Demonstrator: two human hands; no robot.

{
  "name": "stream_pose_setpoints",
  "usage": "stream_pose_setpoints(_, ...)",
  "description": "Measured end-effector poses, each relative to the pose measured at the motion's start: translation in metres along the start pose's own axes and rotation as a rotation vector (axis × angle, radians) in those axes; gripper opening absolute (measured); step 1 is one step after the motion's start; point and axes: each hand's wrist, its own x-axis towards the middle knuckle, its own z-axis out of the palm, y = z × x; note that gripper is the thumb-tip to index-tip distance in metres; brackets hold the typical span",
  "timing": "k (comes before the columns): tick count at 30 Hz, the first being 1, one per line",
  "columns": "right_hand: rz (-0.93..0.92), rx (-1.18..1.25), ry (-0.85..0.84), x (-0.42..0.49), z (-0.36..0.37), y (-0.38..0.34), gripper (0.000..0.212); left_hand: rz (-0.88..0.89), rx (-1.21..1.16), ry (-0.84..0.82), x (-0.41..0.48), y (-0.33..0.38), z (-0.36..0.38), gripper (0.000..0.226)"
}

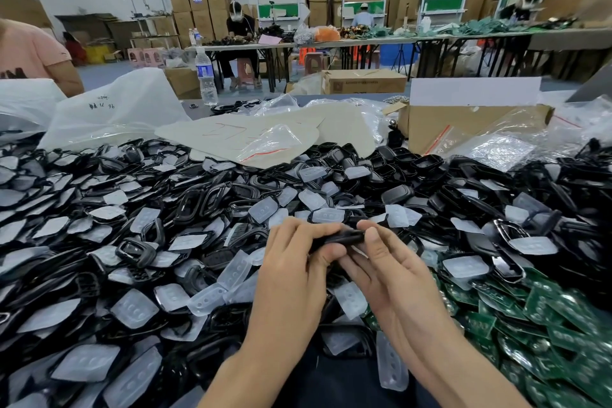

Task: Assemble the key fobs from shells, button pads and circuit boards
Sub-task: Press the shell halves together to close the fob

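1. Warehouse hall, head view: stacked cartons (198, 7) line the far wall, and long tables stand in front of them. One person (240, 26) sits at a far table. A second person in a pink shirt (29, 50) is at the left edge of the view.
2. Far side of my table (344, 98): a water bottle (206, 76) stands upright. Plastic bags (112, 109) are heaped to the left, and an open cardboard box (463, 122) is to the right. A pale cardboard sheet (251, 132) lies between them and overlaps the back of the parts heap.
3. Stock: black shells (198, 205) cover the surface from the left edge to the right edge. Translucent button pads (134, 308) are scattered over and among them.
4. Green circuit boards (543, 305) are piled at the lower right, just beside my right forearm.
5. Work piece: one black shell (341, 237) is held level above the heap at centre, seen edge-on. Whether a pad or board is already seated in it, I cannot tell.
6. Left hand (291, 262): it grips the left end of the work piece, with the fingers curled over its top and the thumb beneath.
7. Right hand (381, 262): it grips the right end, with the thumb pressed on the upper edge and the fingers curled under.
8. Both hands meet at the piece, and the fingertips touch beneath it.
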Motion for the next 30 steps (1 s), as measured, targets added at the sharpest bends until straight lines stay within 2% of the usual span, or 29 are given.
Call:
stream_pose_setpoints(2, 0.055, 0.096, 0.012, -0.002, 0.003, 0.001, 0.039, -0.005, -0.008, 0.001, -0.001, 0.001, 0.000, 0.028)
stream_pose_setpoints(6, 0.150, 0.198, 0.086, -0.005, 0.003, 0.003, 0.052, 0.025, -0.007, -0.016, -0.004, -0.001, 0.004, 0.018)
stream_pose_setpoints(12, 0.117, 0.210, 0.148, -0.002, -0.001, 0.003, 0.050, 0.087, 0.125, -0.066, -0.004, -0.004, 0.006, 0.031)
stream_pose_setpoints(21, 0.055, 0.255, 0.141, -0.003, 0.002, 0.007, 0.053, 0.218, 0.264, 0.044, -0.005, -0.005, 0.011, 0.028)
stream_pose_setpoints(30, 0.044, 0.254, 0.116, -0.002, 0.000, 0.013, 0.056, 0.182, 0.269, 0.089, -0.006, 0.000, 0.012, 0.022)
